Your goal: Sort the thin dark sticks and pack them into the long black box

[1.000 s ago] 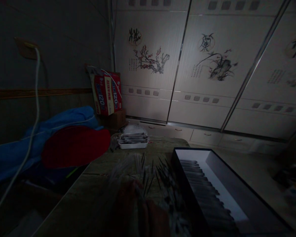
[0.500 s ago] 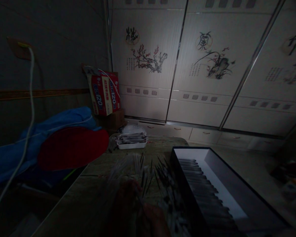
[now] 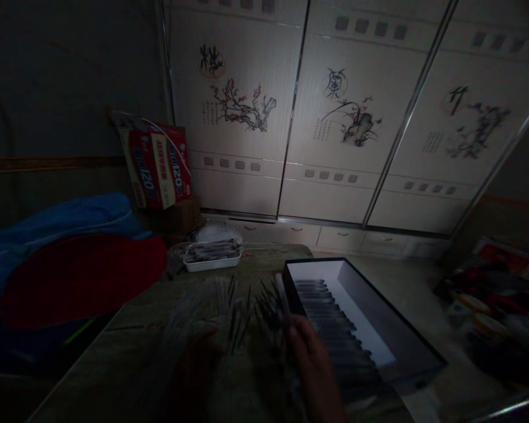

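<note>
My right hand (image 3: 311, 364) is closed on a slim, pale pen (image 3: 283, 294) that stands up from the fingers beside the near wall of the open box. My left hand (image 3: 198, 358) lies in deep shadow over the table, its fingertips apart and nothing visible between them. Between and beyond the hands, several thin dark-tipped pen parts (image 3: 235, 323) are scattered, with a denser dark bunch (image 3: 267, 302) just left of my right hand. Inside the open box (image 3: 381, 311), dark slender pens (image 3: 335, 320) lie side by side in a long row. Dimness and blur hide finer detail.
A white tray (image 3: 214, 264) heaped with thin sticks stands at the table's (image 3: 136, 346) far end. Red cloth (image 3: 83, 276) and blue cloth (image 3: 70, 217) lie at the left. A red carton (image 3: 156, 164) is behind, before sliding cupboard doors (image 3: 326, 194). Clutter sits far right.
My right hand has moved up and right to the box with the pen, away from my left hand, which stays low. The view has turned rightward.
</note>
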Tool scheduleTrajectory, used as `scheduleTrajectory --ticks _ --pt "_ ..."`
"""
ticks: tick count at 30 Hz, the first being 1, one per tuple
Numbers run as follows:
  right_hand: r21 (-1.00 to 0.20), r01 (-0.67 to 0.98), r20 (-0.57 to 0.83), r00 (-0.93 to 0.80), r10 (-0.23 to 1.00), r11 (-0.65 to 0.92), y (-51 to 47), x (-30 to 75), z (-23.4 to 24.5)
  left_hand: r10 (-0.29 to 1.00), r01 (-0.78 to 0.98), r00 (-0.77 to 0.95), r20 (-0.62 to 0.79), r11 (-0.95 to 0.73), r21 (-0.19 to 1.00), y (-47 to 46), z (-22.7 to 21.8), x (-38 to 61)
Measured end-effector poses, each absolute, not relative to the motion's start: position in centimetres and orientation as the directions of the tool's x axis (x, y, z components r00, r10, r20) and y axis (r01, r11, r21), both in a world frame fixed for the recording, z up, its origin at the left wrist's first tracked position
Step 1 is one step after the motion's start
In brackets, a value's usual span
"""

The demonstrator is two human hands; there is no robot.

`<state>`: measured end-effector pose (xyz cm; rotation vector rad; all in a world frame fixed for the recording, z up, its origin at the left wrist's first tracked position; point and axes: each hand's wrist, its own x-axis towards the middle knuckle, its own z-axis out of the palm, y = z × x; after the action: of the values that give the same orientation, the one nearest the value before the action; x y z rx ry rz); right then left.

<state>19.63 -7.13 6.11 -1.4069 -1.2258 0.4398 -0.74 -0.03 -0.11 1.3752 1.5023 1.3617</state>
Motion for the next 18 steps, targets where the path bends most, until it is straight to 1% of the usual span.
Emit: scheduleTrajectory --ticks 1,2,4,5,6,7,9,11,12,14,18 --pt "-0.874 0.439 0.374 0.336 0.864 0.208 -7.5 21.0 7.1 0.962 0.26 -0.217 0.167 -0.108 0.96 0.0 -0.1 -0.8" --pt "-0.848 0.483 0.413 0.346 0.843 0.218 -7.7 22.6 8.0 0.961 0.258 -0.218 0.17 -0.111 0.96 0.0 0.0 -0.7" --pt "-0.744 0.629 0.515 0.325 0.793 0.225 -7.8 26.1 9.1 0.967 0.247 -0.199 0.161 -0.109 0.963 0.0 0.3 -0.6" --pt "-0.698 0.685 0.542 0.317 0.778 0.208 -7.8 28.0 9.4 0.971 0.244 -0.187 0.15 -0.102 0.964 -0.1 0.4 -0.6" --pt "-0.652 0.736 0.532 0.275 0.801 0.18 -7.7 29.8 9.4 0.975 0.244 -0.177 0.136 -0.091 0.965 -0.1 0.6 -0.5" --pt "-0.601 0.785 0.496 0.217 0.841 0.152 -7.5 31.6 9.4 0.978 0.246 -0.173 0.121 -0.076 0.966 -0.2 0.7 -0.5" --pt "-0.485 0.871 0.364 0.121 0.924 0.077 -7.2 34.6 8.8 0.98 0.243 -0.18 0.09 -0.045 0.969 -0.3 0.9 -0.4" --pt "-0.367 0.93 0.23 0.072 0.97 0.018 -6.9 36.6 8.0 0.979 0.235 -0.191 0.073 -0.027 0.972 -0.4 1.0 -0.4" --pt "-0.333 0.943 0.187 0.057 0.981 0.008 -6.7 37.2 7.5 0.979 0.235 -0.193 0.073 -0.026 0.972 -0.4 1.0 -0.5" --pt "-0.31 0.951 0.137 0.029 0.99 0.015 -6.4 37.9 6.6 0.979 0.243 -0.189 0.08 -0.032 0.97 -0.4 0.9 -0.5" --pt "-0.324 0.945 0.096 -0.014 0.995 0.044 -5.8 37.9 5.3 0.983 0.258 -0.163 0.081 -0.037 0.965 -0.2 0.4 -0.8"
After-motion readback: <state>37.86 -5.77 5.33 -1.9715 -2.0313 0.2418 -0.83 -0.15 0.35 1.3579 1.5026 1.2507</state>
